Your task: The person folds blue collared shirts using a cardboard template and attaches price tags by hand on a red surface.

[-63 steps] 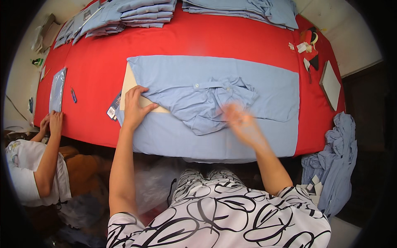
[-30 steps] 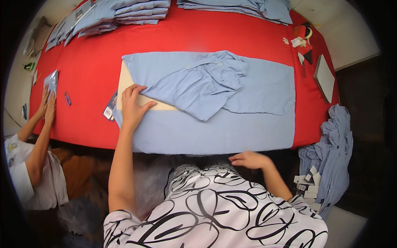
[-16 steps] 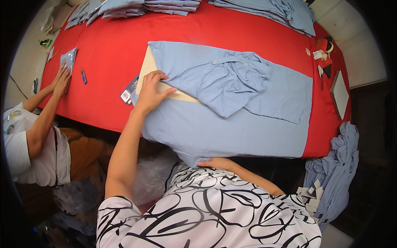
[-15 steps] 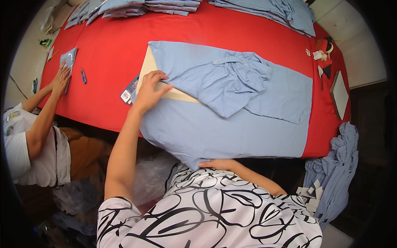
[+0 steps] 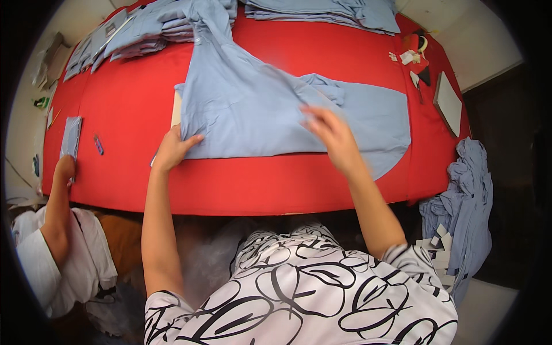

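Shirt (image 5: 247,109) flipped across, sleeve (image 5: 210,20) now flung farward! Left hand (image 5: 179,144) presses, thumb spread; right hand (image 5: 330,135) blurs, grip unreadable. Red table (image 5: 253,187), pale wall (image 5: 483,34).

A head-worn fisheye camera looks down on the red table (image 5: 259,185).
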`<state>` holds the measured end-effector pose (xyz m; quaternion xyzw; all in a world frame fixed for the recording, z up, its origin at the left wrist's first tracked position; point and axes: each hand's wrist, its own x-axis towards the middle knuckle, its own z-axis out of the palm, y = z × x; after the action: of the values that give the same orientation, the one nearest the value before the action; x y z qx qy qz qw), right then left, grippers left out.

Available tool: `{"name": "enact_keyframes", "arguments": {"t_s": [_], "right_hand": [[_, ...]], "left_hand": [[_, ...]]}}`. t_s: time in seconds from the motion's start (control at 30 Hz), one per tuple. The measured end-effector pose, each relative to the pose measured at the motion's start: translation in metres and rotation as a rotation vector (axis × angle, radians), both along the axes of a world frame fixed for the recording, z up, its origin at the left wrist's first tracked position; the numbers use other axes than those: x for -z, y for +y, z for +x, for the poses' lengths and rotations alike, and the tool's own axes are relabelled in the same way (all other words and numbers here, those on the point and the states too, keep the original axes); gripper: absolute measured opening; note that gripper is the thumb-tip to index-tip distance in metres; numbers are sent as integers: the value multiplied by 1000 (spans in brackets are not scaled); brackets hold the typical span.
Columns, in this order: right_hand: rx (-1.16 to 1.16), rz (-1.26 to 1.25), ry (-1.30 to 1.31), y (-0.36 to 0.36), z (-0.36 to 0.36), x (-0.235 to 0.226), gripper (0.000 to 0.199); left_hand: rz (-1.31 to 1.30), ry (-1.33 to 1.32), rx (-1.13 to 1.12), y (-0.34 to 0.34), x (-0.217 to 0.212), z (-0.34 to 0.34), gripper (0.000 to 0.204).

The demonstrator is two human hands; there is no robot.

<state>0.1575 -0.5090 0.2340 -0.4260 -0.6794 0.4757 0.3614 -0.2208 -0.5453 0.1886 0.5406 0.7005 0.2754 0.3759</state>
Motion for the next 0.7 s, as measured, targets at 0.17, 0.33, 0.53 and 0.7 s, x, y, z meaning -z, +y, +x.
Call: {"name": "enact_keyframes", "arguments": {"t_s": [0.17, 0.33, 0.53, 0.7], "right_hand": [[524, 389, -808, -117, 122, 66, 27], [611, 559, -896, -96, 181, 95, 27], [1040, 321, -402, 63, 263, 60, 27], [931, 232, -871, 149, 299, 53, 23]], "left_hand": [[174, 539, -15, 19, 6, 33, 32], [565, 696, -16, 34, 33, 43, 29], [581, 607, -95, 41, 56, 35, 27], [641, 562, -155, 63, 55, 26, 20]]}}
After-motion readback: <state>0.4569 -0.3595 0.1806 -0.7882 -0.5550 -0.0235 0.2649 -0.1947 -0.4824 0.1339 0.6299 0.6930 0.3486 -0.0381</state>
